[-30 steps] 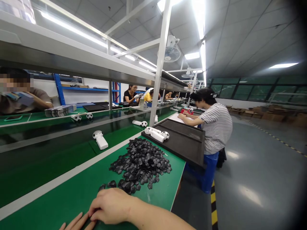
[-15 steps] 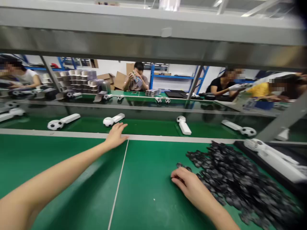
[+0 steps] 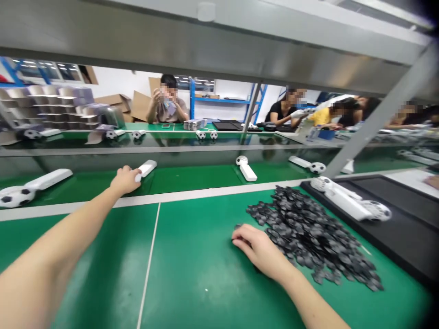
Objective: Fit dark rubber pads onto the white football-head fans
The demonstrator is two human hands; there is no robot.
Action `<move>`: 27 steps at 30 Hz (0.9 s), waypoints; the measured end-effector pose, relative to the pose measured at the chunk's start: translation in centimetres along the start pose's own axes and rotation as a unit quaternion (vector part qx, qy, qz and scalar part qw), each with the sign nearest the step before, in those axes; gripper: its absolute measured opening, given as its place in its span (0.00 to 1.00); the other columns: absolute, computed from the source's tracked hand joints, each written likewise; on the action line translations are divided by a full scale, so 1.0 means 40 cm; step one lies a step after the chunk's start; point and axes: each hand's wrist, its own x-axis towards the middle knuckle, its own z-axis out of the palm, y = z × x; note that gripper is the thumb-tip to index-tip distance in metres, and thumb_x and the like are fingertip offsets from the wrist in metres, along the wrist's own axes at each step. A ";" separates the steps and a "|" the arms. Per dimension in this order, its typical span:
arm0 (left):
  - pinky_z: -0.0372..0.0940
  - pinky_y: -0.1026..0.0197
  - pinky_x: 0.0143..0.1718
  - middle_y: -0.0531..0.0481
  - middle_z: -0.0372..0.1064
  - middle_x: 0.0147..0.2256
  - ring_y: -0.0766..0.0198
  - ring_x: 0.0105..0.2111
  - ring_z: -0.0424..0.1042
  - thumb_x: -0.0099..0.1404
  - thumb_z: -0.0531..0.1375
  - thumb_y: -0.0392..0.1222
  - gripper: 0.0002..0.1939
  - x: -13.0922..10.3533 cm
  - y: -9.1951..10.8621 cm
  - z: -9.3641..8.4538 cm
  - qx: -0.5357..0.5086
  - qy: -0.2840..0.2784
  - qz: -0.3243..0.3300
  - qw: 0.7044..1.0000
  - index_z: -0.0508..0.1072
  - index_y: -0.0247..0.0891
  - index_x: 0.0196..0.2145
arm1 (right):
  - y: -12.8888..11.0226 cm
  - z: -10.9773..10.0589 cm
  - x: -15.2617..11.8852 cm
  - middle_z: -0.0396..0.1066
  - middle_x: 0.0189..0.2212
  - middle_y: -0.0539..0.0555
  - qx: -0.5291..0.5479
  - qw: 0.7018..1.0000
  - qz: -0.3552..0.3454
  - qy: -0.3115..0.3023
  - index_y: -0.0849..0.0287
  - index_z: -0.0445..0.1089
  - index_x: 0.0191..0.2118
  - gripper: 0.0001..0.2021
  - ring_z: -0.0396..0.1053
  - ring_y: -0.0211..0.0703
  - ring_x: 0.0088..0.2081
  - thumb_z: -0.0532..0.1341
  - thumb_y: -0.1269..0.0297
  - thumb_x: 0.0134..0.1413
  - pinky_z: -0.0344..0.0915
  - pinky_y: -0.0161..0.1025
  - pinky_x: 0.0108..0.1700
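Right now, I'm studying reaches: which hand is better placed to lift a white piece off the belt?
Likely the left hand: it is at a white piece on the green belt, covering one end. The right hand is beside the black pile.

Nothing can be read with certainty in a busy workroom, where bluish marks on a pale container point(image 3: 313, 133) beside a blue box point(image 3: 326, 134), on the far side at right, blur past deciphering (too small and too distant to make out), while any print on the stacked cartons point(image 3: 65, 109) at far left or the flat bundle point(image 3: 192, 124) on the far desk point(image 3: 144, 127) is likewise too small to tell
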 end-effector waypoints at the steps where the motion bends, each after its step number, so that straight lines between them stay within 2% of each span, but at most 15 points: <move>1: 0.56 0.42 0.47 0.41 0.58 0.45 0.39 0.48 0.59 0.59 0.50 0.45 0.22 -0.006 0.013 -0.009 -0.002 -0.005 0.008 1.000 0.65 0.30 0.48 | 0.001 -0.002 0.000 0.66 0.32 0.51 0.000 1.000 -0.002 0.006 0.57 0.66 0.33 0.06 0.65 0.37 0.35 0.52 0.68 0.57 0.61 0.34 0.39; 4: 0.60 0.44 0.43 0.43 0.58 0.40 0.42 0.44 0.62 0.59 0.49 0.53 0.26 -0.040 0.060 -0.045 -0.012 -0.026 0.027 0.999 0.63 0.31 0.49 | -0.002 -0.006 0.000 0.67 0.32 0.52 -0.006 1.000 -0.011 0.021 0.58 0.67 0.33 0.05 0.65 0.38 0.35 0.54 0.68 0.56 0.62 0.35 0.39; 6: 0.62 0.47 0.40 0.44 0.58 0.36 0.44 0.42 0.64 0.60 0.47 0.58 0.28 -0.083 0.099 -0.071 -0.018 -0.045 0.033 0.998 0.64 0.32 0.48 | -0.009 -0.007 0.000 0.67 0.32 0.52 -0.013 0.999 -0.022 0.026 0.58 0.67 0.33 0.05 0.65 0.38 0.35 0.54 0.68 0.56 0.62 0.35 0.40; 8: 0.63 0.49 0.40 0.44 0.59 0.34 0.48 0.40 0.66 0.59 0.46 0.62 0.30 -0.150 0.145 -0.095 -0.027 -0.073 0.046 0.996 0.65 0.34 0.46 | -0.016 -0.007 -0.001 0.68 0.32 0.52 -0.015 0.999 -0.038 0.029 0.58 0.67 0.33 0.06 0.65 0.38 0.36 0.54 0.68 0.56 0.62 0.36 0.40; 10: 0.63 0.50 0.41 0.42 0.59 0.38 0.51 0.38 0.67 0.58 0.49 0.63 0.29 -0.236 0.193 -0.111 -0.041 -0.115 0.089 0.988 0.66 0.35 0.45 | -0.021 -0.006 -0.002 0.68 0.32 0.52 -0.012 0.998 -0.053 0.034 0.58 0.68 0.33 0.06 0.65 0.38 0.36 0.54 0.68 0.56 0.62 0.36 0.39; 12: 0.64 0.54 0.41 0.41 0.57 0.47 0.53 0.39 0.67 0.55 0.56 0.57 0.29 -0.324 0.240 -0.122 -0.057 -0.188 0.183 0.963 0.63 0.37 0.49 | -0.022 -0.005 -0.003 0.68 0.31 0.52 -0.009 0.997 -0.064 0.045 0.58 0.68 0.33 0.06 0.65 0.38 0.35 0.54 0.68 0.56 0.62 0.36 0.39; 14: 0.65 0.59 0.38 0.42 0.51 0.55 0.56 0.40 0.68 0.53 0.59 0.45 0.32 -0.390 0.280 -0.131 -0.062 -0.256 0.282 0.923 0.56 0.42 0.55 | -0.020 -0.004 -0.003 0.68 0.31 0.52 -0.003 0.996 -0.069 0.057 0.58 0.68 0.33 0.05 0.65 0.38 0.34 0.55 0.69 0.55 0.62 0.36 0.38; 15: 0.65 0.60 0.37 0.43 0.51 0.56 0.56 0.41 0.68 0.52 0.58 0.39 0.35 -0.410 0.298 -0.135 -0.048 -0.271 0.323 0.905 0.53 0.44 0.57 | -0.018 -0.004 -0.003 0.68 0.31 0.52 0.000 0.996 -0.070 0.063 0.58 0.68 0.33 0.05 0.65 0.37 0.34 0.55 0.69 0.55 0.61 0.35 0.37; 17: 0.64 0.57 0.39 0.44 0.57 0.53 0.53 0.42 0.67 0.51 0.57 0.34 0.34 -0.421 0.328 -0.143 0.003 -0.261 0.397 0.880 0.56 0.44 0.56 | -0.013 -0.003 -0.001 0.68 0.31 0.52 0.010 0.995 -0.069 0.076 0.58 0.68 0.32 0.04 0.64 0.37 0.33 0.55 0.69 0.54 0.61 0.35 0.37; 18: 0.62 0.53 0.43 0.44 0.61 0.49 0.51 0.44 0.65 0.51 0.59 0.36 0.30 -0.414 0.341 -0.145 0.025 -0.243 0.436 0.866 0.60 0.43 0.53 | -0.010 -0.003 0.000 0.68 0.30 0.51 0.015 0.994 -0.067 0.083 0.58 0.68 0.32 0.04 0.64 0.37 0.33 0.56 0.69 0.54 0.61 0.35 0.37; 20: 0.54 0.45 0.52 0.45 0.66 0.43 0.47 0.49 0.60 0.51 0.62 0.45 0.24 -0.390 0.362 -0.145 0.035 -0.205 0.506 0.837 0.65 0.40 0.46 | -0.005 -0.001 0.002 0.68 0.30 0.51 0.024 0.993 -0.057 0.100 0.58 0.68 0.32 0.04 0.64 0.36 0.32 0.56 0.69 0.53 0.61 0.34 0.36; 22: 0.45 0.42 0.57 0.44 0.66 0.40 0.47 0.51 0.58 0.52 0.61 0.56 0.23 -0.367 0.379 -0.137 0.019 -0.174 0.548 0.818 0.67 0.38 0.41 | 0.000 0.001 0.004 0.69 0.29 0.51 0.035 0.992 -0.044 0.117 0.58 0.68 0.32 0.03 0.65 0.36 0.31 0.57 0.69 0.53 0.61 0.34 0.36; 23: 0.44 0.42 0.57 0.43 0.65 0.41 0.47 0.51 0.58 0.51 0.60 0.59 0.24 -0.360 0.387 -0.131 0.013 -0.160 0.555 0.816 0.68 0.37 0.38 | 0.003 0.002 0.006 0.69 0.29 0.51 0.041 0.991 -0.037 0.124 0.58 0.68 0.32 0.03 0.65 0.36 0.31 0.57 0.69 0.53 0.61 0.34 0.35; 25: 0.54 0.45 0.52 0.41 0.63 0.44 0.48 0.46 0.63 0.51 0.58 0.63 0.26 -0.359 0.404 -0.117 0.011 -0.155 0.545 0.824 0.68 0.36 0.35 | 0.007 0.004 0.007 0.69 0.29 0.51 0.049 0.989 -0.029 0.133 0.58 0.68 0.32 0.03 0.65 0.36 0.31 0.57 0.68 0.53 0.61 0.35 0.35; 27: 0.63 0.52 0.40 0.40 0.62 0.45 0.52 0.38 0.67 0.53 0.56 0.64 0.27 -0.369 0.422 -0.099 -0.001 -0.181 0.503 0.845 0.67 0.35 0.36 | 0.009 0.005 0.009 0.69 0.29 0.51 0.055 0.988 -0.024 0.140 0.58 0.68 0.32 0.04 0.65 0.36 0.31 0.57 0.68 0.52 0.61 0.35 0.35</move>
